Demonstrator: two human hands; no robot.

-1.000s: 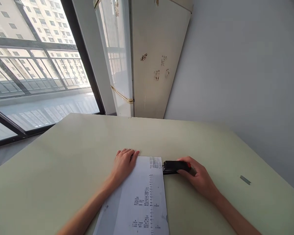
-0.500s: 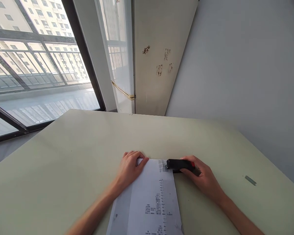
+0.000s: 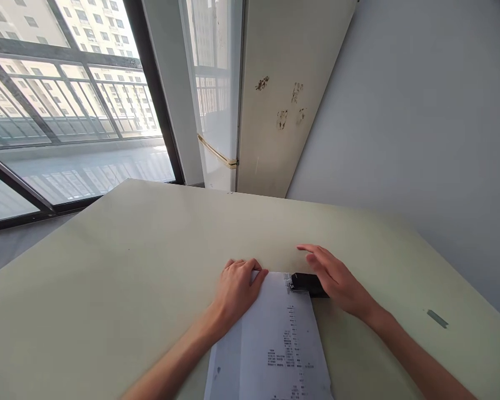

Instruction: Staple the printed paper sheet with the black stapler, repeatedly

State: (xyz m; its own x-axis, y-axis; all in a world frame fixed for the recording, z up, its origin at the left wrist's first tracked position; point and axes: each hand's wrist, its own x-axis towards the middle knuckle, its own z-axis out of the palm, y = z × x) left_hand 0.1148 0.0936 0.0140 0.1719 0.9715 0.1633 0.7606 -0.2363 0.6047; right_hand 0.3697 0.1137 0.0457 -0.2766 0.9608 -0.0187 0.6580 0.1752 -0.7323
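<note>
Printed white paper lies on the pale table, its far edge turned away from me. My left hand rests on its far left corner, thumb and fingers closed around the edge there. A black stapler sits over the far right corner of the paper, its front end on the sheet. My right hand is raised just above and to the right of the stapler, fingers stretched out, and hides its rear end.
The pale table spreads all around the paper. A small grey-green strip lies on its right side. Behind stand a fridge, a window at left and a grey wall at right.
My right hand has let go of the stapler and lifted, its fingers now spread. The stapler stays on the paper's corner. The whole view has shifted, with the table items appearing farther right.
</note>
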